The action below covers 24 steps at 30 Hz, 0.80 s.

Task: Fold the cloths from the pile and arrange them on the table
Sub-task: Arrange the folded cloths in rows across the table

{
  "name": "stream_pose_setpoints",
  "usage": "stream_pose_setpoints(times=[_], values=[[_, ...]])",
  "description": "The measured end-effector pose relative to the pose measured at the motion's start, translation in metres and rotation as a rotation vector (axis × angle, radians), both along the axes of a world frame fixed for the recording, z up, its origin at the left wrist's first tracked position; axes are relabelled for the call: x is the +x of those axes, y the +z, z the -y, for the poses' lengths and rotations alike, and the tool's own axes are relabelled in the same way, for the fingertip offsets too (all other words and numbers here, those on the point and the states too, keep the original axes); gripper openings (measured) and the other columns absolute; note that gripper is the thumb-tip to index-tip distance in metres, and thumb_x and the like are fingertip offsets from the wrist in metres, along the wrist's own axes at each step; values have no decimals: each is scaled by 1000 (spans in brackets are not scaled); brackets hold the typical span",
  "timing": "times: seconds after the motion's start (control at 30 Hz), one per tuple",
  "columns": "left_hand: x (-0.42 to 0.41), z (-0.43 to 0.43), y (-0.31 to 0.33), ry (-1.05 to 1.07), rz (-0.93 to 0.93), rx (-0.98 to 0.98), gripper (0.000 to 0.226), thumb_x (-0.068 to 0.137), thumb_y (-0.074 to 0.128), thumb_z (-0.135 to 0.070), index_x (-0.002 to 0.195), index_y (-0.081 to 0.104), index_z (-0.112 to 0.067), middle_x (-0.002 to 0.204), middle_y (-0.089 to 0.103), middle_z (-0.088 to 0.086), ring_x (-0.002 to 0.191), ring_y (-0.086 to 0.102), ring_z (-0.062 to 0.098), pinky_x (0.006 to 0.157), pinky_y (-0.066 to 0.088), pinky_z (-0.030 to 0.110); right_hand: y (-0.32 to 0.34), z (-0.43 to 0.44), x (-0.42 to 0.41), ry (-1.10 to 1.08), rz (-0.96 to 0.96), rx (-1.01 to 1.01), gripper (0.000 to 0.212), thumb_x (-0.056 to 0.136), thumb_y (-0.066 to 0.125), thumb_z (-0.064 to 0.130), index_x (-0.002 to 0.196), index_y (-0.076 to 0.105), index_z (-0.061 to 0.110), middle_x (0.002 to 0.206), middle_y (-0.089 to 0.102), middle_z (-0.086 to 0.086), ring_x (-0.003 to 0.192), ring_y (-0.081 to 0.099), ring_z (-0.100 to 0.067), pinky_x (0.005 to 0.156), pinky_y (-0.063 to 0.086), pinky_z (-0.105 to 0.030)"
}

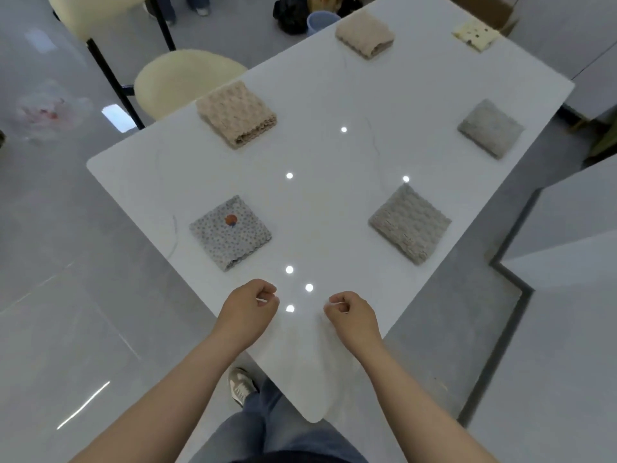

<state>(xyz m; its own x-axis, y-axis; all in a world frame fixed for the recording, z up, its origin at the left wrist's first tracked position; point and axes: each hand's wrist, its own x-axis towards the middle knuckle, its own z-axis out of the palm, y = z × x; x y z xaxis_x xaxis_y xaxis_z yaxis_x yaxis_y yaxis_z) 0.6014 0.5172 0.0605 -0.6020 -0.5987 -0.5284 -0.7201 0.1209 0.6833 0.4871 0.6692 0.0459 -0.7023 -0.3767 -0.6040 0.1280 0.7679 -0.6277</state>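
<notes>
My left hand [250, 309] and my right hand [354, 315] hover over the near corner of the white table [334, 162], each pinched on a top corner of a white cloth [300, 355]. The cloth lies flat towards me and barely stands out against the tabletop. Several folded cloths lie spread out on the table: a spotted one with an orange patch [230, 232], a grey knobbly one [409, 222], a beige one [235, 113], a grey one [489, 127], a beige one [364, 33] at the far end, and a pale yellow one [475, 35] at the far corner.
Two cream chairs [187, 78] stand at the table's left side. A black bag [292, 13] and a blue bucket [320, 21] sit on the floor beyond the far end. A grey counter [567, 228] runs along the right. My shoe [240, 385] shows below the table's edge.
</notes>
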Motion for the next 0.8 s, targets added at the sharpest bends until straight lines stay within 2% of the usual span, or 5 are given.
stream_pose_setpoints(times=[0.2,0.37,0.5,0.63,0.8], values=[[-9,18,5,-47,-27,-17,11,90,56,-21,99,59,-25,91,58,-16,83,55,2,64,39,11,2,15,1,-60,18,-46,23,91,56,21,112,60,16,91,57,7,78,54,-3,62,41,-14],[-9,42,5,-104,-47,-29,15,90,57,-20,104,61,-21,98,61,-7,83,55,0,66,39,10,5,32,8,-103,2,-38,23,90,56,22,112,59,17,96,57,5,79,54,-4,64,43,-15],[-9,74,2,-207,-53,-19,15,90,56,-20,104,61,-21,91,61,-9,79,55,0,63,38,10,3,58,20,-184,-9,-21,24,90,56,22,113,59,17,98,58,4,79,54,-4,63,43,-14],[-6,122,5,-328,-79,-30,12,89,55,-17,99,62,-21,88,62,-11,82,59,6,67,40,9,2,95,46,-293,-11,-22,23,91,57,21,113,59,16,92,57,7,78,53,-2,63,40,-13],[6,178,1,-429,-67,-31,19,89,55,-14,107,62,-16,94,60,-8,88,58,9,70,40,8,-4,138,85,-400,-3,-6,20,90,57,20,111,59,17,86,55,9,78,52,-2,67,40,-12]])
